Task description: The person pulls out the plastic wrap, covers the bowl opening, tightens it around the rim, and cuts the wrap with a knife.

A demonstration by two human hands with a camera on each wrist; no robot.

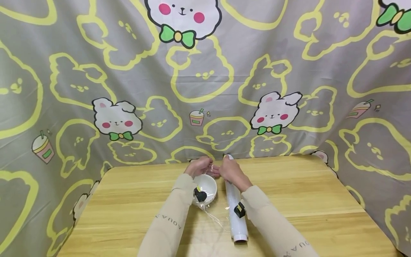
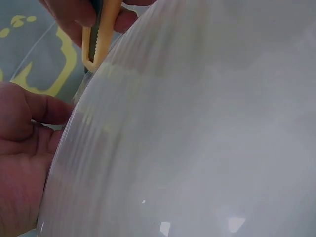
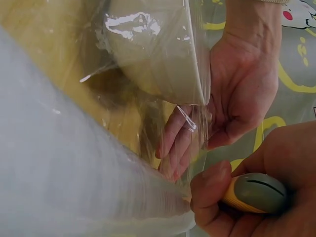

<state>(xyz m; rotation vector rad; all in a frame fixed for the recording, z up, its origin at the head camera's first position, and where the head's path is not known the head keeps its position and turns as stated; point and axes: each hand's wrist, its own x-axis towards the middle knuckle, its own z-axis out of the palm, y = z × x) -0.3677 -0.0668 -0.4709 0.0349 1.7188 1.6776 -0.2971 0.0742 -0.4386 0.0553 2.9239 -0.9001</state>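
Note:
A white bowl stands on the table under clear plastic wrap. The wrap stretches to a long white roll lying at its right. Beyond the bowl's far rim, my left hand has its palm turned up and its fingers fairly straight, touching the wrap from behind. My right hand, over the roll's far end, grips an orange and grey utility knife. The knife's tip end is down by the wrap close to the left hand. Whether its blade is out is hidden.
The wooden table ends at a grey patterned curtain just past both hands. Small black cameras are strapped at both wrists. Loose wrap and a thin pale strand trail in front of the bowl.

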